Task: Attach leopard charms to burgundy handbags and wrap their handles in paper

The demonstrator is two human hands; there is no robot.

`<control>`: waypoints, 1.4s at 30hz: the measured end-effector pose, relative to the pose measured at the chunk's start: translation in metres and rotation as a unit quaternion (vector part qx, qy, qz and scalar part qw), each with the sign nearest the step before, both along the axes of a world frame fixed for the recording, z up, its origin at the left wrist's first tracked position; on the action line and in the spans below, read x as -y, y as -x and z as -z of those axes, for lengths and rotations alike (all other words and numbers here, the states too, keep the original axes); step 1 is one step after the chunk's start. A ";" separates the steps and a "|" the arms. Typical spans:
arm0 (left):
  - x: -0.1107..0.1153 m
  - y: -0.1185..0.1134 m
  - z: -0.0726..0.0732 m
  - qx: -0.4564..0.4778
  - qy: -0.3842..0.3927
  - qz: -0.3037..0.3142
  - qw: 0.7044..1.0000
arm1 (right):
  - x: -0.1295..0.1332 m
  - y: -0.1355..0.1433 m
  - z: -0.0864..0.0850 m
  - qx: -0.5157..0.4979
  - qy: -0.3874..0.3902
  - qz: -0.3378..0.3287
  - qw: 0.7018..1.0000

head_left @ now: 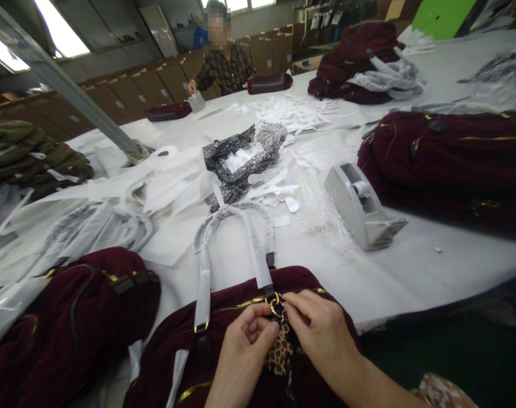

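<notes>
A burgundy handbag (236, 317) with gold zips lies right in front of me, its handles (252, 243) wrapped in white paper and standing up. At the base of one handle hangs a gold ring (277, 306), and below it a leopard-print bag charm (279, 351). My left hand (248, 343) pinches at the ring's left side, thumb near the top of the charm. From the right, my right hand (321, 326) closes thumb and fingers on the same ring. The fingertips partly cover the ring, so its clasp cannot be made out.
A grey tape dispenser (360, 207) stands right of centre beside a bundle of clear plastic ties (315, 198). More burgundy bags lie left (92, 306) and right (453, 158). Black-and-white cloth (236, 164) and paper scraps cover the middle. Across the table stands a person (228, 68).
</notes>
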State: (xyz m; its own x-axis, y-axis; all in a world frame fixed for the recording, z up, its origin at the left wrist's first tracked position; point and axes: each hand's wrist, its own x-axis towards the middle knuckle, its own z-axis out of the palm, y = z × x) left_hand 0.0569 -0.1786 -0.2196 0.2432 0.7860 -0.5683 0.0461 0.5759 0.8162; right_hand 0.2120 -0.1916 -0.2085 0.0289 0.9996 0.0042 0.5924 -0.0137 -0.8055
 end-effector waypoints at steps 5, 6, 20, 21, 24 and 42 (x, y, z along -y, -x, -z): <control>0.000 -0.004 -0.004 -0.034 -0.029 0.010 0.999 | 0.001 0.004 -0.004 0.197 0.055 -0.090 0.975; 0.000 -0.005 -0.005 -0.043 -0.035 0.012 0.998 | 0.000 0.005 -0.005 0.221 0.061 -0.099 0.968; -0.016 0.004 -0.001 -0.014 0.031 0.049 0.998 | -0.014 -0.001 -0.004 0.132 0.035 -0.163 0.977; -0.017 0.004 -0.002 -0.017 0.028 0.062 0.998 | -0.014 -0.001 -0.003 0.119 0.030 -0.164 0.979; -0.017 0.004 -0.008 -0.027 -0.001 0.108 0.994 | -0.014 -0.002 0.002 0.090 0.016 -0.165 0.982; -0.015 0.020 -0.051 -0.326 -0.235 0.116 0.908 | -0.024 -0.001 -0.017 -0.126 0.044 -0.098 0.986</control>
